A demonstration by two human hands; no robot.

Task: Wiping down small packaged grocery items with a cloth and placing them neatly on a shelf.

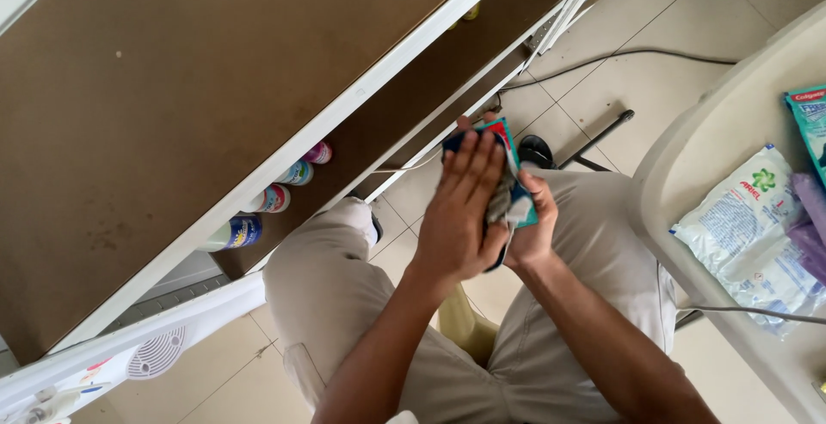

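Observation:
My right hand (532, 233) holds a flat teal and red packet (509, 144) upright in front of my knees. My left hand (463, 209) lies flat over the packet's face, fingers stretched upward, pressing a grey cloth (502, 200) against it. The cloth shows between the two hands. Most of the packet is hidden behind my left hand. I sit with both legs in beige trousers (331, 304) beneath my hands.
A brown shelf unit with white edges (361, 89) runs across the left, with several small bottles (271, 200) on a lower shelf. A pale table (688, 157) at the right bears a white detergent pouch (748, 226) and a teal box (809, 123). A cable (619, 54) crosses the tiled floor.

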